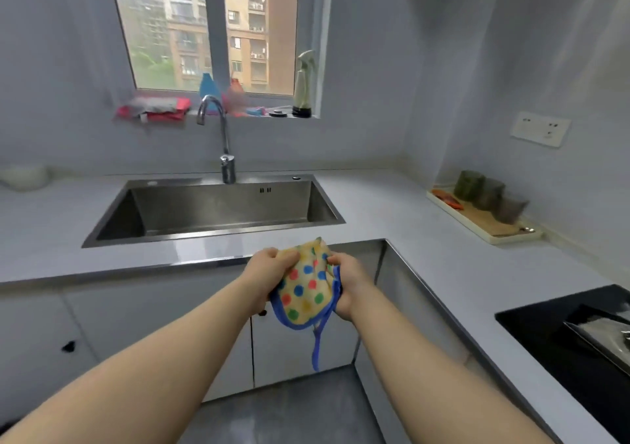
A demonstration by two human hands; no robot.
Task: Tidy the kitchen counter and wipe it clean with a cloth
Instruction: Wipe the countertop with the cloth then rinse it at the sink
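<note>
Arms: both forearms are reaching in from 6 o'clock, meeting just below the middle.
Left hand (pixel 269 273): gripping the cloth's left side, its fingers (pixel 289 256) curling over the top edge.
Right hand (pixel 347 283): gripping the right side, fingers curling into the blue trim.
Cloth (pixel 306 293): yellow, dotted, blue-edged. It is hanging in the air between the hands, in front of the bench edge, with a loop dangling toward 6 o'clock.
Bench (pixel 392 205): grey, L-shaped.
Sink (pixel 218 205): sitting at 11 o'clock from the cloth, with the tap (pixel 221 136) rising behind it.
Tray (pixel 484 228): lying at 3 o'clock by the wall, carrying blurred jars (pixel 484 191).
</note>
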